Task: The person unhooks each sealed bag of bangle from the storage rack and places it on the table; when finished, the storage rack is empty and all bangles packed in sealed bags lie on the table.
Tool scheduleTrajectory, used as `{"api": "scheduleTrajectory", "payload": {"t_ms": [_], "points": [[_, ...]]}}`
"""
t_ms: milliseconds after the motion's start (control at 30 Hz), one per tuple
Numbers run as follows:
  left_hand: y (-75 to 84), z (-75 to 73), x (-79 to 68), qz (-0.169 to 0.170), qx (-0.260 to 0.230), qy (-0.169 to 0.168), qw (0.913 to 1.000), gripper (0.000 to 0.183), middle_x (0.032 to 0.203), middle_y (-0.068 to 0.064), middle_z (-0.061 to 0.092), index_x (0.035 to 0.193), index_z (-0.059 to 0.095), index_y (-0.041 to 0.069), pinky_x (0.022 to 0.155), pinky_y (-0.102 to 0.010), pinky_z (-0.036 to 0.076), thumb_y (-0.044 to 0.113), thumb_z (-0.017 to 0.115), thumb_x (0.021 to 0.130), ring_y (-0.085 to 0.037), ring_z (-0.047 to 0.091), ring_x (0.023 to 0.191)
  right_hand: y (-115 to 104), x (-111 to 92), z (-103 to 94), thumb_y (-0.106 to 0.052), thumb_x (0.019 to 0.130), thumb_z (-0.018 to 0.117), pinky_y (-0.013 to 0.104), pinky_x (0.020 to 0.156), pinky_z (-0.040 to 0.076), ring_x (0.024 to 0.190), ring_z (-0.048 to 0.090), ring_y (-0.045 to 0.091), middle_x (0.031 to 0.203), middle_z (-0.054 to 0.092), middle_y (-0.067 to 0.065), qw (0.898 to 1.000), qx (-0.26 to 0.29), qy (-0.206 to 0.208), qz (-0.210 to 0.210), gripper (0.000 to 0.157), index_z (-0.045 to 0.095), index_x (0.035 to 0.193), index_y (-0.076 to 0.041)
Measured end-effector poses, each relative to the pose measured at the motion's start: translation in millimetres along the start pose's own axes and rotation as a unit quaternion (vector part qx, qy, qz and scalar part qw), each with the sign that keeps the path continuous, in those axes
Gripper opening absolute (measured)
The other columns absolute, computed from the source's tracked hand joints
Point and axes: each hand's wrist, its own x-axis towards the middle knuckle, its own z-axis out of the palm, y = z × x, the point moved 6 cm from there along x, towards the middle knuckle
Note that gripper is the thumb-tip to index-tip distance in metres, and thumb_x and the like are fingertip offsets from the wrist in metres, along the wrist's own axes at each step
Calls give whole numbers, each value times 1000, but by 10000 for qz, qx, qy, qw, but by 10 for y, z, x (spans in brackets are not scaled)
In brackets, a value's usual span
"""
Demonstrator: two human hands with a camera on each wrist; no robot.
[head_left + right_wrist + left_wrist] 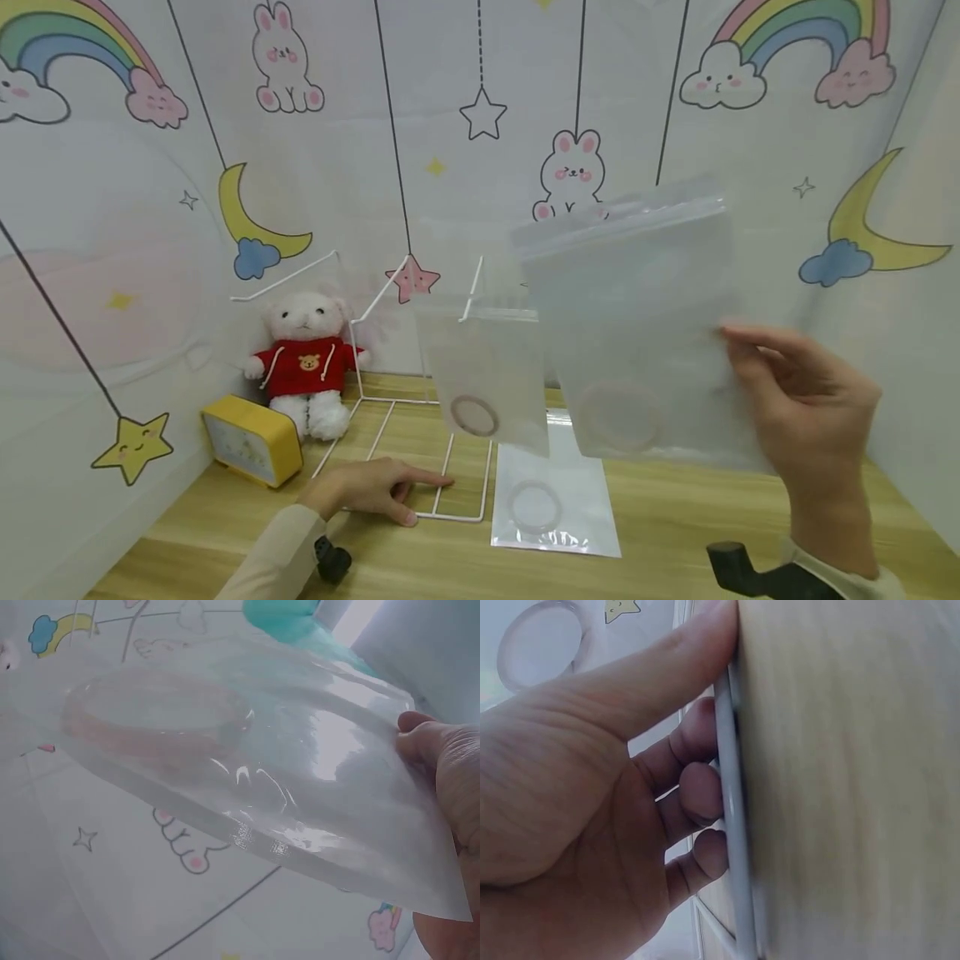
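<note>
My right hand (806,400) pinches the right edge of a translucent zip bag (637,308), lifted above the table. A pale ring (157,712) shows through it. My left hand (375,487) rests low on a white wire rack (483,467). Its index finger lies extended over the base wires, and in the left wrist view the other fingertips touch the front wire (735,795). A second zip bag (487,358) with a brownish ring (474,415) stands upright at the rack's right part. On the table lies a third bag (577,517) with a pale ring (535,507).
Behind the rack, at its left, sits a white teddy bear (307,367) in a red hoodie. A yellow clock (251,440) stands left of my left hand. The wooden table (675,533) meets a printed backdrop (480,192) at the back.
</note>
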Motion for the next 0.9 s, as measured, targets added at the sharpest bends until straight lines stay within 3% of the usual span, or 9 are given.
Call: {"api": "scheduleTrajectory", "payload": {"t_ms": [233,333,433,567,667,800,900], "points": [[49,-23,-20,43,-34,-12,10000,61,71,9,50,146,55,23,63,-21,39,26,76,88,-1,44,64,105,-5,-179,25,82,61,15,67,49,88,72,17,96,75,16,9983,-446,235,303,13,64,95,28],[58,-28,-23,25,-87,-31,10000,62,71,9,50,146,54,22,63,-21,39,25,76,88,-1,44,64,160,-30,-264,21,84,64,12,66,49,87,72,10,96,76,8,9905,-1243,316,490,13,66,97,25],[61,-28,-18,35,-150,-45,9999,62,70,9,50,146,54,20,62,-21,39,25,75,89,-2,44,63,234,-57,-343,18,85,66,10,58,46,82,71,7,96,76,5,9859,-1447,378,745,15,66,98,24],[55,-22,-7,64,-160,-62,9998,62,70,9,50,147,54,20,61,-21,39,25,75,89,-2,44,63,343,-97,-421,12,88,67,13,47,38,80,69,6,100,76,4,9719,-1997,283,1212,16,69,103,18],[53,-23,-8,68,-144,-46,9999,62,70,9,50,147,54,21,61,-21,38,25,75,89,-2,44,62,434,-133,-465,8,90,68,16,45,34,78,66,3,102,75,1,9481,-2776,91,1547,17,73,106,10],[57,-23,-13,17,-168,-12,9999,61,70,9,49,146,54,21,60,-21,37,24,76,89,-2,43,62,578,-194,-521,6,90,68,17,45,35,76,65,2,103,74,-2,9325,-3050,-177,1925,19,75,108,2],[49,-23,-16,-5,-177,-6,9998,61,70,8,50,146,55,21,61,-21,37,24,76,89,-2,43,62,694,-245,-554,-1,93,68,12,53,42,84,65,-3,107,71,-10,9181,-3249,-569,2197,19,75,110,-3]]}}
